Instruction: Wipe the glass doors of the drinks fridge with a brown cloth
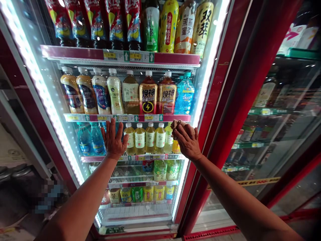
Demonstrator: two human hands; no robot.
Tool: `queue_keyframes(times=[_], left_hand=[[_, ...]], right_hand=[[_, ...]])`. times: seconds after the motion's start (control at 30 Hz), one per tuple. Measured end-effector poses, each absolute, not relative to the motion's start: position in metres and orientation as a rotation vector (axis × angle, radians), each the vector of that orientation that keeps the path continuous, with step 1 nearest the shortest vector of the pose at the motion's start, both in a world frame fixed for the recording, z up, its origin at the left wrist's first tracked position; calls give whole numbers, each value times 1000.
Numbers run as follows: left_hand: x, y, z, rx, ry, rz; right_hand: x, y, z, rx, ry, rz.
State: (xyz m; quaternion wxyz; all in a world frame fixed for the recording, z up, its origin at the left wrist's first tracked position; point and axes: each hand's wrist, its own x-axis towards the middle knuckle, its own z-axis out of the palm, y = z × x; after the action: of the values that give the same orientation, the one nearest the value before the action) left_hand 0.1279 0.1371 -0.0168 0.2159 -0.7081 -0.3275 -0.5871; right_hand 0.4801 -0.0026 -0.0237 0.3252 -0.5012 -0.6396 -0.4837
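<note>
My left hand [114, 140] lies flat with its fingers spread against the glass front of a lit drinks fridge. Under my right hand [188, 143] is a crumpled brown cloth [177, 126], pressed to the glass near the right side of the door. Between the two hands, behind the glass, stands a row of pale green tea bottles [139, 140] with white caps. Just above my hands runs a shelf edge with price labels [125, 117]. Blue bottles [96, 139] stand to the left of my left hand.
Dark-red framing [217, 90] borders the fridge door, and bright light strips [209, 63] line its sides. Upper shelves hold red-labelled bottles [112, 23] and gold-labelled energy drinks [148, 95]. A second glass-fronted cabinet [263, 134] stands at right. Dark, blurred items sit at lower left.
</note>
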Motion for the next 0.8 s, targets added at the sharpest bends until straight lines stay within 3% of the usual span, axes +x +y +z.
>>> queue_keyframes(times=[0.2,0.4,0.57,0.8], left_hand=[[125,137,-18,-1975,-905,-1618],[121,136,-18,-2009,-893,-1619],[118,134,-24,-1986,-799,-1581],[118,129,-37,-2049,-839,-1525]], right_hand=[[466,5,-18,-1320,-1468,-1209],[448,6,-22,-1276,-1740,-1237],[439,15,-16,-1294,-1473,-1201],[421,17,-26,-1263,-1656,-1253]])
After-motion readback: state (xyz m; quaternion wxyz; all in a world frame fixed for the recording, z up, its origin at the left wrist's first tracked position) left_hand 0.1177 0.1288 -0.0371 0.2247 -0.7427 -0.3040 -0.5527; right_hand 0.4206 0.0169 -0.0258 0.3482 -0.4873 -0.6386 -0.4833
